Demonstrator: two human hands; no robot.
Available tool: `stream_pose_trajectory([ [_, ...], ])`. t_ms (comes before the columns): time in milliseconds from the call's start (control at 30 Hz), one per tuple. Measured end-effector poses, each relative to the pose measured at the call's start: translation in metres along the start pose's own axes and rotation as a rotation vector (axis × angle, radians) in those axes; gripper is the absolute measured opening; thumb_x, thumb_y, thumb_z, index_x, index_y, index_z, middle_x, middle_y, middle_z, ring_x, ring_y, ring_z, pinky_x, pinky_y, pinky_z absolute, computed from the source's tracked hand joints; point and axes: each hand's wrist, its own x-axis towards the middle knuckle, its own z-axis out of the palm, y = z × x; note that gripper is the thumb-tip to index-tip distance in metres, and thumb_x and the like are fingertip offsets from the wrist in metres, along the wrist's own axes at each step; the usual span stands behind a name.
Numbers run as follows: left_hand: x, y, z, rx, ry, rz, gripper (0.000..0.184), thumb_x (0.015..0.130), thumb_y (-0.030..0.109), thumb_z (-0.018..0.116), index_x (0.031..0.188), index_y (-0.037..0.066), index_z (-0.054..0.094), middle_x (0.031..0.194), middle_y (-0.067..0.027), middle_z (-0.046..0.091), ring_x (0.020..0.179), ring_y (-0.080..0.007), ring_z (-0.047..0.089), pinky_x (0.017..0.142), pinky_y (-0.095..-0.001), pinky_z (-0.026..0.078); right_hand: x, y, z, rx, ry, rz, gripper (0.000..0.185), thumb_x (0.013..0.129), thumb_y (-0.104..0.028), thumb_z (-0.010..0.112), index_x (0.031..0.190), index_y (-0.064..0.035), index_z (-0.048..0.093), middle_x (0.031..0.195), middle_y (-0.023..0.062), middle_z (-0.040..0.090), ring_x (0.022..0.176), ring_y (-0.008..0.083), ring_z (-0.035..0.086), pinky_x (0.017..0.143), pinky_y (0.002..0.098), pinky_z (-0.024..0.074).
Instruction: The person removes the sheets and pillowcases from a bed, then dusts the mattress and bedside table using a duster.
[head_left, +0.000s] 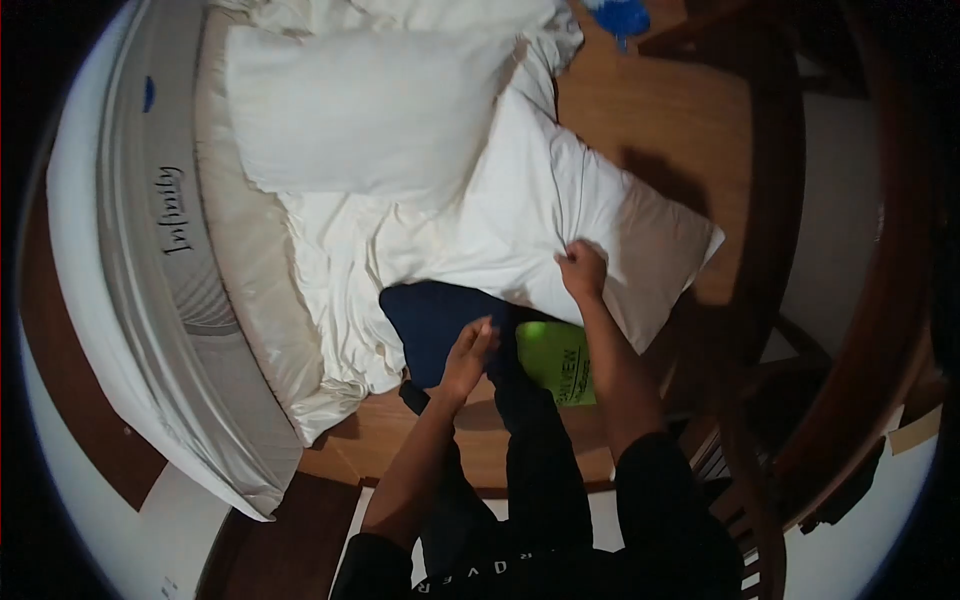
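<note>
With right hand, clamped fingers on the lower pillow (just beside the upper pillow); held left hand near the blue cloth, but could not quite tell its fingers' spread.

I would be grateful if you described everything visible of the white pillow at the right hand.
The white pillow looks plump, in plain, smooth cloth, with a pointed corner toward the picture's right. It lies at a slant, its right part shadowed. The right hand is closed on its upper side, seemingly pinching the cloth, and creases run up from there. Its left end blends into the white bedding, so that boundary is unclear. Its underside is hidden.
</note>
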Motion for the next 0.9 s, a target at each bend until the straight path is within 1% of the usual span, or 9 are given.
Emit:
stream_pose_trajectory([
  [67, -0.021, -0.013, -0.021, 0.059, 0.049, 0.059, 0.05, 0.083, 0.042, 0.049, 0.118, 0.006, 0.042, 0.108, -0.0089, 0.052, 0.095, -0.0184, 0.051, 0.078, -0.0296, 0.04, -0.02, -0.004, -0.03, 0.141, -0.04, 0.059, 0.025, 0.063, -0.022, 0.07, 0.072, -0.0029, 0.056, 0.07, 0.013, 0.058, 0.065, 0.0304, 0.056, 0.06, 0.0373, 0.043],
  [100, -0.031, -0.02, -0.029, 0.095, 0.08, 0.103, 0.052, 0.083, 0.04, 0.051, 0.119, 0.005, 0.04, 0.109, -0.0105, 0.051, 0.095, -0.0191, 0.051, 0.079, -0.0296, 0.04, -0.031, 0.006, -0.033, 0.221, -0.006, 0.063, 0.024, 0.065, -0.018, 0.07, 0.069, -0.0019, 0.053, 0.064, 0.01, 0.055, 0.059, 0.0203, 0.051, 0.058, 0.0322, 0.0409],
  [267, -0.11, 0.026, -0.03, 0.341, 0.311, 0.292, 0.073, 0.076, 0.033, 0.062, 0.128, 0.0, 0.023, 0.123, -0.0198, 0.037, 0.11, -0.0269, 0.042, 0.091, -0.0365, 0.035, -0.107, -0.027, -0.132, 0.377, 0.038, 0.026, 0.021, 0.066, -0.004, 0.068, 0.065, -0.001, 0.047, 0.057, 0.0013, 0.045, 0.055, 0.0085, 0.041, 0.054, 0.0242, 0.0372],
  [400, -0.16, 0.079, -0.012, 0.686, 0.41, 0.579, 0.097, 0.063, 0.055, 0.066, 0.128, -0.003, 0.022, 0.128, -0.0232, 0.027, 0.118, -0.0335, 0.03, 0.098, -0.0428, 0.024, -0.166, -0.071, -0.185, 0.704, -0.145, -0.106, 0.012, 0.07, 0.004, 0.062, 0.072, -0.0001, 0.051, 0.065, -0.0025, 0.05, 0.06, 0.0048, 0.043, 0.056, 0.0186, 0.0366],
  [433, -0.171, 0.09, -0.008, 0.664, 0.386, 0.395, 0.115, 0.053, 0.064, 0.066, 0.13, -0.003, 0.012, 0.13, -0.0255, 0.02, 0.122, -0.0358, 0.022, 0.098, -0.0492, 0.019, -0.177, -0.084, -0.194, 0.733, -0.18, -0.143, 0.012, 0.071, 0.004, 0.062, 0.075, -0.0006, 0.053, 0.068, -0.0017, 0.052, 0.063, 0.0048, 0.045, 0.059, 0.0176, 0.0375],
  [567, -0.241, 0.13, -0.006, 0.71, 0.674, 0.189, 0.129, 0.045, 0.067, 0.068, 0.13, -0.003, 0.002, 0.13, -0.0305, 0.016, 0.123, -0.0412, 0.016, 0.098, -0.0528, 0.016, -0.205, -0.152, -0.241, 0.959, -0.167, -0.167, 0.012, 0.071, 0.004, 0.063, 0.079, 0.0, 0.055, 0.07, 0.0004, 0.055, 0.065, 0.0056, 0.049, 0.062, 0.0179, 0.0392],
  [667, -0.276, 0.133, -0.035, 0.439, 0.685, 0.279, 0.126, 0.046, 0.065, 0.07, 0.129, -0.005, 0.006, 0.13, -0.0297, 0.017, 0.122, -0.0401, 0.019, 0.097, -0.0506, 0.02, -0.212, -0.186, -0.281, 1.011, -0.133, -0.221, 0.013, 0.072, 0.006, 0.061, 0.082, -0.0002, 0.055, 0.072, 0.0003, 0.056, 0.065, 0.0056, 0.049, 0.062, 0.0182, 0.0397],
  [800, -0.305, 0.152, -0.053, 0.206, 0.534, 0.381, 0.123, 0.046, 0.062, 0.071, 0.126, -0.01, 0.011, 0.115, -0.0288, 0.041, 0.105, -0.035, 0.046, 0.088, -0.0355, 0.038, -0.217, -0.225, -0.314, 1.159, -0.151, -0.281, 0.013, 0.073, 0.006, 0.059, 0.083, 0.0003, 0.053, 0.074, 0.0009, 0.055, 0.066, 0.0062, 0.049, 0.065, 0.018, 0.0393],
  [900, -0.316, 0.16, -0.036, -0.039, 0.416, 0.441, 0.095, 0.056, 0.052, 0.072, 0.118, -0.011, 0.034, 0.105, -0.021, 0.052, 0.097, -0.0279, 0.052, 0.084, -0.0308, 0.04, -0.2, -0.243, -0.326, 1.153, -0.097, -0.289, 0.014, 0.073, 0.005, 0.06, 0.084, 0.0007, 0.053, 0.075, 0.0018, 0.054, 0.069, 0.0073, 0.049, 0.067, 0.0191, 0.0396],
])
